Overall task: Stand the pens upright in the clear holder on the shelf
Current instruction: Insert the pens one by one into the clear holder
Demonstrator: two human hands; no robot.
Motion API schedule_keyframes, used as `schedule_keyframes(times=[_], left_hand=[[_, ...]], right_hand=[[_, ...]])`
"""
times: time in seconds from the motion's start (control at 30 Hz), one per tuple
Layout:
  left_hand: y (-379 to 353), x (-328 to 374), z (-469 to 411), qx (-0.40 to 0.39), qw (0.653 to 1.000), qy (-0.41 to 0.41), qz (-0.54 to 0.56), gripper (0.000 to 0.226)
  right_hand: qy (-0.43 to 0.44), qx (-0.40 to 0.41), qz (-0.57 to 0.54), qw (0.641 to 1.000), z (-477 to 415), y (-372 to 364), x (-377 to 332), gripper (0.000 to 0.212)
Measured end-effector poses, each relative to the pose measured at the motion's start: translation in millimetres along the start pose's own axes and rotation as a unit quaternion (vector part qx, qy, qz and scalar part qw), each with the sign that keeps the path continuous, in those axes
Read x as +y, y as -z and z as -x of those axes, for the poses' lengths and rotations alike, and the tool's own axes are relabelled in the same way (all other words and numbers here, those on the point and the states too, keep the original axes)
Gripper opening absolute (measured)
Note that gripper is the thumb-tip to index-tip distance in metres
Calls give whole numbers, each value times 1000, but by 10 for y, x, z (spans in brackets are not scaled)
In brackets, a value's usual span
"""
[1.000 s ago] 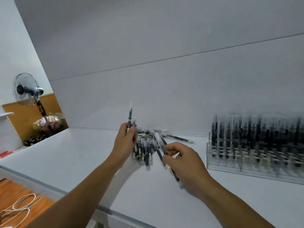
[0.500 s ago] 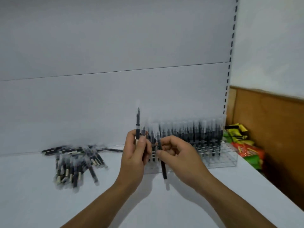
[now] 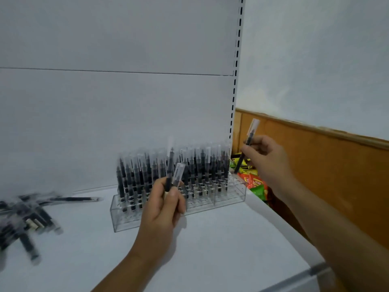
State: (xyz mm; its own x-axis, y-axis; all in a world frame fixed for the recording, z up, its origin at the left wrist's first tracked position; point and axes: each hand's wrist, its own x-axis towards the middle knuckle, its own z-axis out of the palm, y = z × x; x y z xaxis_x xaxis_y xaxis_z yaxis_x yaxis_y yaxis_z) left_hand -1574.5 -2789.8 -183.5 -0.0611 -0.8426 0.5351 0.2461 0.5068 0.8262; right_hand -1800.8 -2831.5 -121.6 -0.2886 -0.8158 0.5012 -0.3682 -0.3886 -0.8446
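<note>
The loose pens (image 3: 23, 220) on the shelf's (image 3: 210, 239) left part are smeared and cut off by the frame. The left hand (image 3: 162, 213) hides part of the holder's (image 3: 229, 199) front and the lower ends of its held pens (image 3: 169, 173). Whether the tip of the right hand's (image 3: 267, 159) pen (image 3: 245, 148) touches the holder is unclear.

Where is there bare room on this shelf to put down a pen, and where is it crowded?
Bare shelf lies in front of the clear holder, between the two forearms, and between the loose pens at the left and the left hand. The holder's right end, near the right hand, has free slots. Crowded: its left and middle rows.
</note>
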Motion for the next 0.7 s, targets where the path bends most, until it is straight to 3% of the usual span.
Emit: schedule_keyframes(times=[0.43,0.7], left_hand=[[21,-23,-28,-3,1000,4,-4,22],[31,-33,-33,-9,1000,9,-10,21]], right_hand=[[19,-48,168,984,-284,-87,297,7],[49,-23,147,988,-327,-44,243,6]])
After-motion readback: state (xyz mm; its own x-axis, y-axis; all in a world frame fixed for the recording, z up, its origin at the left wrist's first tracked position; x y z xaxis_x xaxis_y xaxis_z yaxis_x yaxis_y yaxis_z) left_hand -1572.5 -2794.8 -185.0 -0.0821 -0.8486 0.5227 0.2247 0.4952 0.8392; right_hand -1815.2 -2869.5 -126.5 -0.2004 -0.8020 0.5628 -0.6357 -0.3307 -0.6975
